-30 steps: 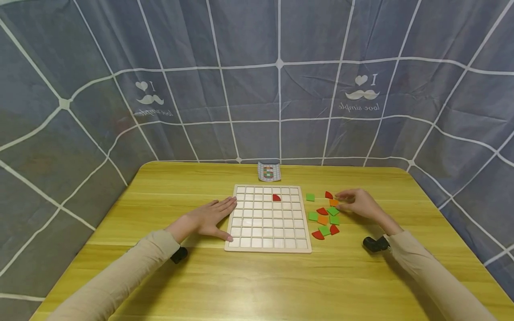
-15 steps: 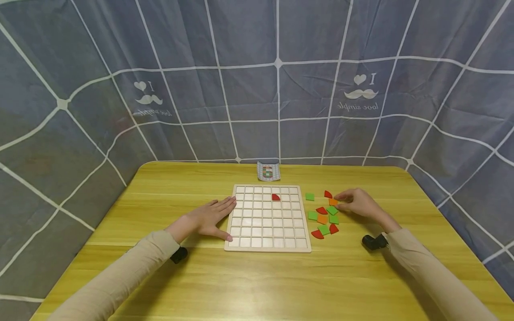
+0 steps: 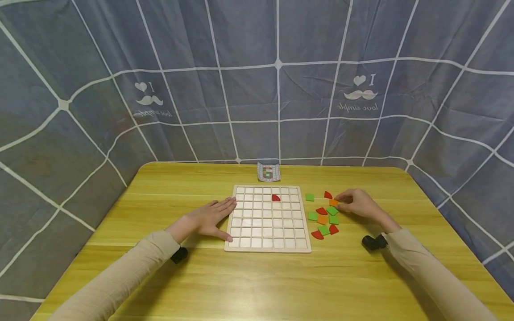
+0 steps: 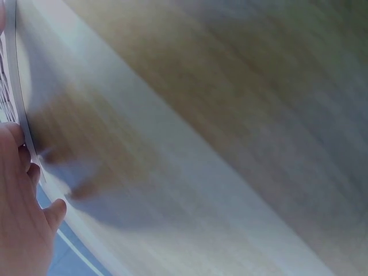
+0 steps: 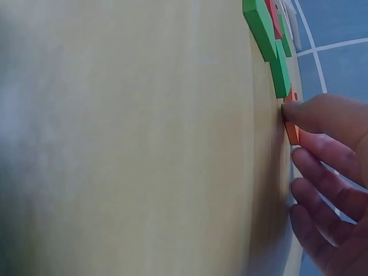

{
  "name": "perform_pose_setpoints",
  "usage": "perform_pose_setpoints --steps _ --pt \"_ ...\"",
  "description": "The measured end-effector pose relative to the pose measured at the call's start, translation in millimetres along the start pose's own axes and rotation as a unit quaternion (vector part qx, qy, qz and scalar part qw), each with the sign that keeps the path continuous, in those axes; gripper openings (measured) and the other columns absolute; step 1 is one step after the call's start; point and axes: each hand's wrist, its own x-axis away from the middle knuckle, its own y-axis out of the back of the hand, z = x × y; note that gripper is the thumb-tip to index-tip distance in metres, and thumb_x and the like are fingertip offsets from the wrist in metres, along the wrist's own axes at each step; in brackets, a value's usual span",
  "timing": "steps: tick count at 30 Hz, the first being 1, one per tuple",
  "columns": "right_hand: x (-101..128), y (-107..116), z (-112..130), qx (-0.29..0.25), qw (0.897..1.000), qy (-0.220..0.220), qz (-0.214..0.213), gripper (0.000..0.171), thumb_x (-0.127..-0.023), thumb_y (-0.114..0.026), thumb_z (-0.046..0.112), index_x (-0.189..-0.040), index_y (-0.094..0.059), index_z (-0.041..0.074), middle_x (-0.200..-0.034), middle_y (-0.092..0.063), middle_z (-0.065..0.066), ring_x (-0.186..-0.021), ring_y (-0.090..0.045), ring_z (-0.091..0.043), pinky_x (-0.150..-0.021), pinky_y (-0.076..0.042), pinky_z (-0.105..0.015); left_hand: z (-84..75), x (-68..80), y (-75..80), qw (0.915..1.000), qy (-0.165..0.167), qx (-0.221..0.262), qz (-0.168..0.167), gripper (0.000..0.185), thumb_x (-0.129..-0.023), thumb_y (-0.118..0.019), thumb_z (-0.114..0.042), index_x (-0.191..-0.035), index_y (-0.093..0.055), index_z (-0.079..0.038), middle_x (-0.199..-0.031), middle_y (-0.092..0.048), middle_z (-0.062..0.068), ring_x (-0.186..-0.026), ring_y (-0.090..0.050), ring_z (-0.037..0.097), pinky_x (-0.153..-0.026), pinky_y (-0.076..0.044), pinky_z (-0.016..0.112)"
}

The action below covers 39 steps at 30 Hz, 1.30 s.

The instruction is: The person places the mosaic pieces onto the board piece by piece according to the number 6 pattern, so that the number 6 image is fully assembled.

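My left hand (image 3: pixel 210 218) lies with fingers spread at the left edge of a pale wooden grid board (image 3: pixel 263 250), its fingertips and thumb touching the rim. A red quarter-circle tile (image 3: pixel 275 197) sits in one cell near the board's top. To the right of the board, my right hand (image 3: pixel 358 203) pinches an orange tile (image 3: pixel 333 202) between thumb and fingers. In the right wrist view the thumb lies against this orange tile (image 5: pixel 292 129), with a green tile (image 5: pixel 280 72) beside it. The other fingers of that hand are loosely bent.
Several loose tiles lie right of the board, among them a green square (image 3: pixel 310 197), another orange tile (image 3: pixel 322 220) and a red quarter-circle (image 3: pixel 317 235). Behind the board stands a small curled pattern card (image 3: pixel 268 172). A grey checked curtain (image 3: pixel 249 89) surrounds the table (image 3: pixel 257 285).
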Motion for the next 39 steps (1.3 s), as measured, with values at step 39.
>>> perform_pose_setpoints --steps 39 --pt "-18 -9 45 0.029 0.999 0.02 -0.042 0.027 -0.074 -0.072 0.026 -0.097 -0.071 0.012 -0.076 -0.067 -0.002 -0.06 -0.05 -0.01 -0.049 -0.038 -0.02 0.4 -0.9 -0.3 1.0 0.004 -0.001 0.006 0.108 -0.071 -0.043 -0.078 -0.147 -0.002 -0.012 -0.155 0.002 0.005 -0.143 -0.003 0.022 -0.116 -0.013 0.045"
